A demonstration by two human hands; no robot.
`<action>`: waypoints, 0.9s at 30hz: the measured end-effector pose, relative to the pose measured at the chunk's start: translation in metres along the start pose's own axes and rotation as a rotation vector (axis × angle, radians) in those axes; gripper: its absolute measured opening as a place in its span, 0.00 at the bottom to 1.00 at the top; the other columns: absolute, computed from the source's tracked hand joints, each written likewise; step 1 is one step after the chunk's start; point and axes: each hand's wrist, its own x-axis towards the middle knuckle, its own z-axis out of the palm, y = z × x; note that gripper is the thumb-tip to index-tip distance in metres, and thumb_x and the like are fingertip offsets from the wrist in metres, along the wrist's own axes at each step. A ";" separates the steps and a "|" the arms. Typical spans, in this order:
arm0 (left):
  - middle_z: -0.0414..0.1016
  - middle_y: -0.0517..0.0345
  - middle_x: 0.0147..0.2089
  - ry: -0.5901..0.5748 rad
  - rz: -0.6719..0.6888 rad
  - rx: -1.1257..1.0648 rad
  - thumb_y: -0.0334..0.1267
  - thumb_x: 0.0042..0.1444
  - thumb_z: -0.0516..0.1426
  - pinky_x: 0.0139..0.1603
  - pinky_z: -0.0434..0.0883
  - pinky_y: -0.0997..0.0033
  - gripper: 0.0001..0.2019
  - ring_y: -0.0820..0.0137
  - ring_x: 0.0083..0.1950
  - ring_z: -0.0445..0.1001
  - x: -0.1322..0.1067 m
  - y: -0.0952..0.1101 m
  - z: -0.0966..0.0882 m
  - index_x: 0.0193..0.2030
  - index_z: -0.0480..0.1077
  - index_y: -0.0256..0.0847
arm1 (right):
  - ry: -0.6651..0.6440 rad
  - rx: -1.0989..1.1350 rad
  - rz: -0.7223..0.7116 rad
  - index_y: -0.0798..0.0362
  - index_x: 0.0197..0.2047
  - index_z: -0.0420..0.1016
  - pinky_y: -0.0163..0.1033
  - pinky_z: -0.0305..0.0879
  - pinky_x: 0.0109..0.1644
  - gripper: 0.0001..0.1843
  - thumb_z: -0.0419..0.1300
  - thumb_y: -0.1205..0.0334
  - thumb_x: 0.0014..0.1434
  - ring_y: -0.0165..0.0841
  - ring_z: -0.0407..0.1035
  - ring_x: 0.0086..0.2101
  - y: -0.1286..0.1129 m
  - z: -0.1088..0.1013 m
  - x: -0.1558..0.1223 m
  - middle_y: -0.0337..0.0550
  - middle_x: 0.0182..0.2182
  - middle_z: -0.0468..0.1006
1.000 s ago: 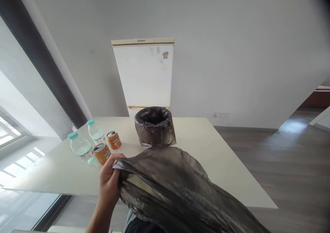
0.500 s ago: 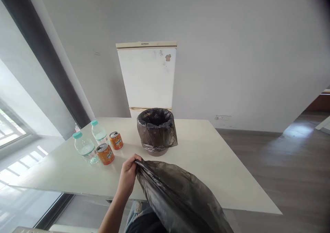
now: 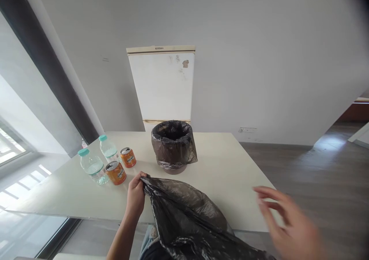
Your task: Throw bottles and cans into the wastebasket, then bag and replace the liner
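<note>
My left hand (image 3: 136, 192) is closed on the edge of a thin black garbage bag (image 3: 187, 214), which spreads down and to the right over the table's front edge and my lap. Off to the right, my right hand (image 3: 291, 225) is raised and slightly blurred, with its fingers apart and nothing between them. Beyond the bag stands a trash bin (image 3: 174, 148) lined with another black bag, whose edge is folded over the rim. The bin's inside is dark.
Left on the white table (image 3: 230, 175) stand two orange cans (image 3: 115, 173) and two clear bottles with teal caps (image 3: 92, 167). Behind the table is a white refrigerator (image 3: 163, 87) against the grey wall. A wall socket (image 3: 247, 130) sits low at right.
My right hand has come into view at the lower right, apart from the bag. My left hand has shifted slightly left with the bag, which now hangs lower and more crumpled.
</note>
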 end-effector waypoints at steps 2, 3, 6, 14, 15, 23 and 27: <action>0.64 0.67 0.27 0.002 -0.016 -0.038 0.37 0.49 0.59 0.30 0.59 0.77 0.05 0.74 0.29 0.59 0.001 -0.002 -0.001 0.31 0.66 0.41 | -0.323 -0.018 0.054 0.45 0.58 0.77 0.44 0.74 0.37 0.29 0.61 0.40 0.59 0.44 0.78 0.38 0.000 0.038 0.007 0.52 0.48 0.83; 0.64 0.67 0.28 0.008 -0.022 -0.056 0.36 0.49 0.59 0.30 0.59 0.78 0.05 0.74 0.29 0.59 0.002 -0.002 0.000 0.31 0.66 0.41 | -0.449 -0.006 0.051 0.47 0.57 0.78 0.45 0.75 0.41 0.29 0.60 0.40 0.58 0.45 0.78 0.40 0.001 0.056 0.005 0.53 0.47 0.83; 0.64 0.66 0.28 0.034 -0.046 -0.121 0.37 0.47 0.60 0.30 0.60 0.78 0.07 0.75 0.29 0.59 0.003 -0.004 0.001 0.31 0.67 0.41 | -0.736 0.020 -0.040 0.49 0.47 0.80 0.44 0.72 0.47 0.20 0.60 0.47 0.56 0.43 0.76 0.41 0.001 0.096 -0.011 0.51 0.44 0.82; 0.67 0.67 0.30 0.101 -0.047 -0.182 0.40 0.48 0.64 0.30 0.61 0.78 0.11 0.75 0.29 0.63 0.006 -0.006 -0.010 0.38 0.71 0.42 | -0.562 0.191 0.176 0.47 0.34 0.64 0.39 0.65 0.39 0.21 0.50 0.38 0.66 0.37 0.68 0.33 -0.012 0.086 -0.001 0.39 0.29 0.72; 0.69 0.66 0.31 0.127 -0.041 -0.161 0.40 0.48 0.64 0.30 0.61 0.77 0.13 0.75 0.30 0.64 0.007 -0.005 -0.012 0.40 0.72 0.42 | -0.491 0.194 0.211 0.47 0.35 0.65 0.38 0.64 0.38 0.21 0.50 0.37 0.66 0.37 0.67 0.32 -0.010 0.081 0.008 0.38 0.29 0.72; 0.79 0.54 0.47 0.337 0.022 0.015 0.41 0.50 0.63 0.51 0.71 0.65 0.25 0.60 0.53 0.77 0.005 0.020 -0.002 0.56 0.68 0.44 | -0.071 0.244 0.205 0.49 0.37 0.70 0.40 0.61 0.40 0.20 0.56 0.39 0.62 0.39 0.68 0.34 0.020 0.076 0.077 0.41 0.32 0.75; 0.76 0.51 0.54 0.082 0.461 0.406 0.38 0.64 0.59 0.60 0.71 0.60 0.15 0.60 0.57 0.75 -0.040 0.051 0.032 0.57 0.72 0.46 | 0.152 0.231 0.256 0.50 0.36 0.70 0.43 0.61 0.42 0.20 0.56 0.40 0.60 0.39 0.67 0.35 0.028 0.084 0.095 0.42 0.32 0.74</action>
